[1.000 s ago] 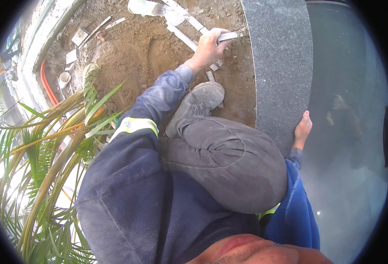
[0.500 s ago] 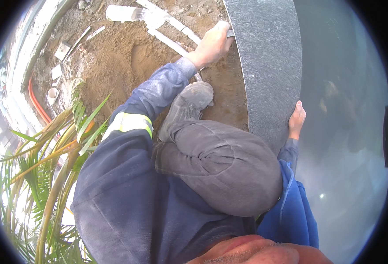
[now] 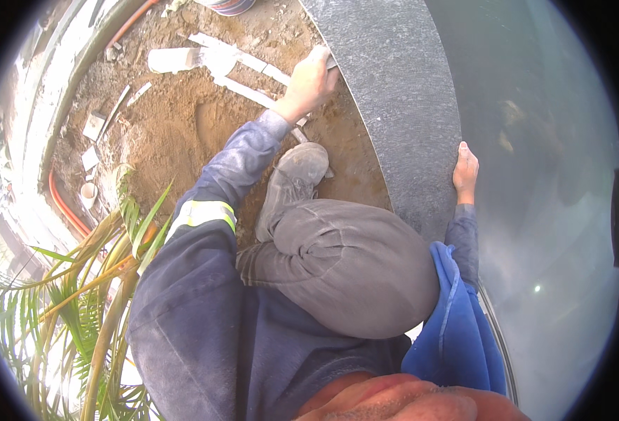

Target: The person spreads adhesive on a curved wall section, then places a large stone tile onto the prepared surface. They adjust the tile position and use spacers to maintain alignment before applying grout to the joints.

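Note:
My left hand (image 3: 309,88) is closed on a small flat pale strip (image 3: 331,62), mostly hidden by my fingers, at the inner edge of a long, curved slab of speckled dark grey stone (image 3: 394,84). My right hand (image 3: 466,172) has its fingers closed on the slab's outer edge, beside greenish-grey water (image 3: 534,210). My grey dusty boot (image 3: 299,165) rests on the soil (image 3: 204,154) below my left hand, and my bent knee is near the slab's lower end. Long white strips (image 3: 246,91) lie on the soil just left of that hand.
A bucket (image 3: 225,5) stands at the top edge. At the left are a pale curved border (image 3: 64,105), an orange pipe (image 3: 64,203), a small white cup (image 3: 88,194), scattered offcuts (image 3: 93,126) and palm fronds (image 3: 71,309) close to my arm.
The view has shifted, bringing the bucket in. My left hand has moved with the strip closer against the slab's edge, and my right hand has moved farther forward along the outer edge.

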`<state>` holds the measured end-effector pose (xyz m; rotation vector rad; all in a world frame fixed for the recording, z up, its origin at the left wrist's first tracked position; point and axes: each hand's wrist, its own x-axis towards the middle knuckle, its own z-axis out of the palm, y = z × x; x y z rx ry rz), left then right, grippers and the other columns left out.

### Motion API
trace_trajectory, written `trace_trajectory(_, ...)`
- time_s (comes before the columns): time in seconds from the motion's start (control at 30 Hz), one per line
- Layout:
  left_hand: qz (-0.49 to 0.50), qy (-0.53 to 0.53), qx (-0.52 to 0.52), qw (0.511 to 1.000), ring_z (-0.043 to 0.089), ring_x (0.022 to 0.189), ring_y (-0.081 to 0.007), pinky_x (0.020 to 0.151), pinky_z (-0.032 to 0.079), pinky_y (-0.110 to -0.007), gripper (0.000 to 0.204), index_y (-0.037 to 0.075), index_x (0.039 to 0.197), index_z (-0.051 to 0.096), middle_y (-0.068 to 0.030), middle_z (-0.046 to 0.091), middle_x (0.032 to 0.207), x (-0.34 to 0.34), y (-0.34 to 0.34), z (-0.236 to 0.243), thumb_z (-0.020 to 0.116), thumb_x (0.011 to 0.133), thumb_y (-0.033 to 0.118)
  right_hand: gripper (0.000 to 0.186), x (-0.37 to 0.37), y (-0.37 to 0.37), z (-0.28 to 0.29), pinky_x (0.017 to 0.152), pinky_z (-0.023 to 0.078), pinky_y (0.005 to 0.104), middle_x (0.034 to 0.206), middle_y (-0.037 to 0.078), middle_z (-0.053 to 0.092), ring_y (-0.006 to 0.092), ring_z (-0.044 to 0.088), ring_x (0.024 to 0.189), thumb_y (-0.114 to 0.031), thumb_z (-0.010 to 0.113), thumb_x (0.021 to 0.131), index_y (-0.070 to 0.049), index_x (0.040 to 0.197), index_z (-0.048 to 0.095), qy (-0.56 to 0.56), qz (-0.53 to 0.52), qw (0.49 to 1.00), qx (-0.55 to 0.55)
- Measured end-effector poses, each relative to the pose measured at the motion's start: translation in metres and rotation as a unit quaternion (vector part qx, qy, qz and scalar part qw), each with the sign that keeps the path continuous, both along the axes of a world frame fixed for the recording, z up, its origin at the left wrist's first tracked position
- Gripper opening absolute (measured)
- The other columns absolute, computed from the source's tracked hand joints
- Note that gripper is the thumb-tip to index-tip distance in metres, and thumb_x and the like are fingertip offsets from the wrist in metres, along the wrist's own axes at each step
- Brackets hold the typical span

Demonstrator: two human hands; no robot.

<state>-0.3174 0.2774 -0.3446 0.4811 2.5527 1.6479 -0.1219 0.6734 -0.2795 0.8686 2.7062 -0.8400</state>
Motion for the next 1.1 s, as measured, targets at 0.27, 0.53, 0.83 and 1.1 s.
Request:
trace_trajectory(0.27,0.043,0.042,0.063,0.996,0.072,0.099,-0.0341,0.089,0.056,-0.039,0.037,0.001,0.12,0.061,-0.0164,0.072,0.107,0.003,-0.006,-0.013,0.077,0.088,0.008,0.054,0.002,0.001,-0.003,0.082,0.049,0.0386,0.084,0.017,0.065,0.0253,0.059,0.082,-0.046,0.051,0.107,0.005,0.102,0.067,0.037,-0.003,0.999,-0.015)
trace_trajectory(0.53,0.007,-0.007,0.054,0.998,0.068,0.081,-0.0358,0.073,0.053,-0.041,0.025,0.001,0.114,0.062,-0.0149,0.068,0.089,0.005,-0.001,-0.024,0.067,0.09,0.001,0.051,-0.004,-0.008,0.002,0.083,0.05,0.0387,0.086,0.02,0.068,0.0261,0.065,0.085,-0.043,0.051,0.107,0.005,0.105,0.069,0.063,0.002,0.998,-0.001)
trace_trajectory(0.83,-0.006,0.059,0.049,0.997,0.066,0.072,-0.0382,0.065,0.052,-0.042,0.015,0.002,0.102,0.061,-0.017,0.065,0.081,0.001,0.001,-0.038,0.064,0.088,-0.003,0.054,-0.01,-0.017,0.015,0.077,0.049,0.0401,0.08,0.02,0.063,0.0261,0.06,0.077,-0.045,0.049,0.107,0.005,0.101,0.067,0.032,-0.012,0.999,-0.022)
trace_trajectory(1.1,0.028,0.003,0.109,0.994,0.068,0.07,-0.0314,0.064,0.051,-0.039,0.013,0.001,0.098,0.06,-0.0146,0.069,0.082,0.004,0.013,-0.043,0.06,0.087,-0.006,0.064,-0.011,-0.006,0.013,0.069,0.043,0.0424,0.068,0.016,0.049,0.0255,0.047,0.068,-0.053,0.047,0.105,0.005,0.079,0.053,-0.005,-0.011,0.999,-0.041)
